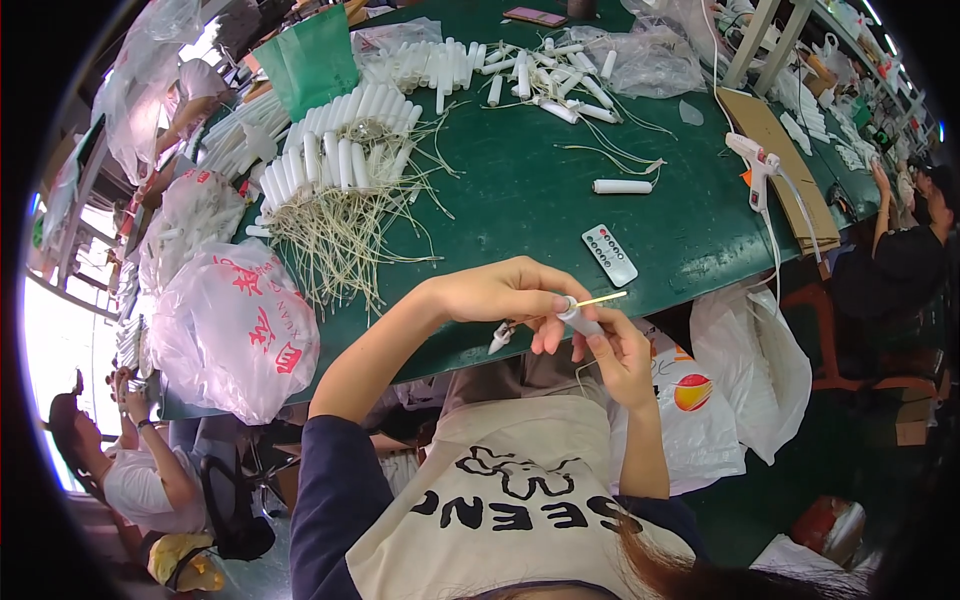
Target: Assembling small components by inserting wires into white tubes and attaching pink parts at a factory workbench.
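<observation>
Just off the near edge of a green table, my two hands meet over my lap. My right hand grips a small white tube from below, with a thin pale wire sticking out of its top. My left hand pinches the upper end of the same tube, and a small white pointed piece hangs under its fingers. A pile of white tubes with long pale wires lies on the table to the left.
A grey remote control, a white glue gun, a loose white tube and cardboard sheets lie on the table. Full plastic bags sit at the left edge. Other people sit at left and right.
</observation>
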`<state>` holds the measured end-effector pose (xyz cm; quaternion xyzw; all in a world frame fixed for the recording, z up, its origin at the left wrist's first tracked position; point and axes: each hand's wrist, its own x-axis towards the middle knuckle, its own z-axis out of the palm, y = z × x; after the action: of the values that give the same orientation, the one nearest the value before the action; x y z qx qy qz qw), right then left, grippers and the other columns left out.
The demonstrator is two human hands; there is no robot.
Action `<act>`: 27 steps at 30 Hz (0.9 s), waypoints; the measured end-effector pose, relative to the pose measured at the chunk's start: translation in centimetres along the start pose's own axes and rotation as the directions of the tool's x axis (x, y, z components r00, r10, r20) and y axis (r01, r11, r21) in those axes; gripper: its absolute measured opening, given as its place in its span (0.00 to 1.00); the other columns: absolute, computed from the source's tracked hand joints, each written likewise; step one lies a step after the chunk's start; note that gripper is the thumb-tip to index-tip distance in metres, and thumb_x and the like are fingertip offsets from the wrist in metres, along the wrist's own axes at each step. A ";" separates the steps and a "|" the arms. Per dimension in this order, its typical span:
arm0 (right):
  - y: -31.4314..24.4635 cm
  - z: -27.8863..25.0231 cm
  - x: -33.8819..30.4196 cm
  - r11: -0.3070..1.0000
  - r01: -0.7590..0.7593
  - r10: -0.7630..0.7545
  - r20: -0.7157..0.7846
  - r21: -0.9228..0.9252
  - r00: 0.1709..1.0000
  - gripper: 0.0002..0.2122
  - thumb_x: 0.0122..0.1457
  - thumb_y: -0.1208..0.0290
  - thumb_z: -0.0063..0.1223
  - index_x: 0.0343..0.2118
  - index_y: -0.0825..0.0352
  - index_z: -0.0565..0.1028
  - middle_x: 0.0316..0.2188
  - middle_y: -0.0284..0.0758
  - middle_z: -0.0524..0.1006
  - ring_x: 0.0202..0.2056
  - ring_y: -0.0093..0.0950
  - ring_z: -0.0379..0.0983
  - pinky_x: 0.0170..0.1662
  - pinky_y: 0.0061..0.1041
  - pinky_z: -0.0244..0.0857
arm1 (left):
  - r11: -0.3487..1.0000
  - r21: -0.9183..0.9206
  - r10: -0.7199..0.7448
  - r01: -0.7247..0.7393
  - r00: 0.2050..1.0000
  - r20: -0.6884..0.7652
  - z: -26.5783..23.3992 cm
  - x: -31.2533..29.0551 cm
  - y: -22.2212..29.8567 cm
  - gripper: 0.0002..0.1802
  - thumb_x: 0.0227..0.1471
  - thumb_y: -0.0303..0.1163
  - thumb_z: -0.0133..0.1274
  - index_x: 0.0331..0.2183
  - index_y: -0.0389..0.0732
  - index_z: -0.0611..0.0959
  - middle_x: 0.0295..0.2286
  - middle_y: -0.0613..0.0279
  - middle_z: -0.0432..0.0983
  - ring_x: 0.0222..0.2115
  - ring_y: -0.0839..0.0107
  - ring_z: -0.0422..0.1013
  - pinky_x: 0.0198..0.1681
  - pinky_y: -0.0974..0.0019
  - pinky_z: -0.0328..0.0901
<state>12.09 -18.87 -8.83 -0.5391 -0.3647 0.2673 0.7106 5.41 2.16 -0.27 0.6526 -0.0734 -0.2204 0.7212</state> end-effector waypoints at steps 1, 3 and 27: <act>-0.1 0.0 0.1 1.000 -0.021 0.021 0.011 0.003 1.000 0.10 0.60 0.75 0.47 0.42 0.74 0.70 0.29 0.35 0.75 0.28 0.20 0.70 0.32 0.18 0.65 | 0.999 -0.039 0.021 -0.021 1.000 -0.009 0.0 0.0 -0.3 0.15 0.59 0.30 0.41 0.44 0.33 0.74 0.19 0.61 0.74 0.21 0.77 0.70 0.28 0.74 0.64; -0.2 -0.1 0.3 1.000 -0.013 0.014 0.019 -0.025 1.000 0.09 0.60 0.75 0.47 0.41 0.74 0.71 0.29 0.36 0.75 0.28 0.20 0.71 0.32 0.19 0.65 | 0.996 -0.079 0.041 -0.042 0.999 -0.020 0.0 -0.2 -0.9 0.15 0.58 0.30 0.41 0.44 0.32 0.74 0.20 0.60 0.74 0.21 0.76 0.70 0.28 0.73 0.66; 0.4 -3.0 7.3 0.621 -0.185 -0.073 -0.291 -0.762 0.954 0.21 0.45 0.72 0.63 0.41 0.70 0.67 0.27 0.38 0.76 0.29 0.34 0.73 0.31 0.27 0.66 | 0.996 0.067 -0.057 0.063 0.994 -0.094 0.9 -2.0 -1.6 0.16 0.57 0.28 0.44 0.43 0.29 0.77 0.22 0.56 0.78 0.22 0.76 0.74 0.28 0.74 0.69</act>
<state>18.81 -14.81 -7.94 -0.8385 -0.3173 0.0210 0.4425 2.94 2.03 -1.35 0.6889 -0.0279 -0.2090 0.6935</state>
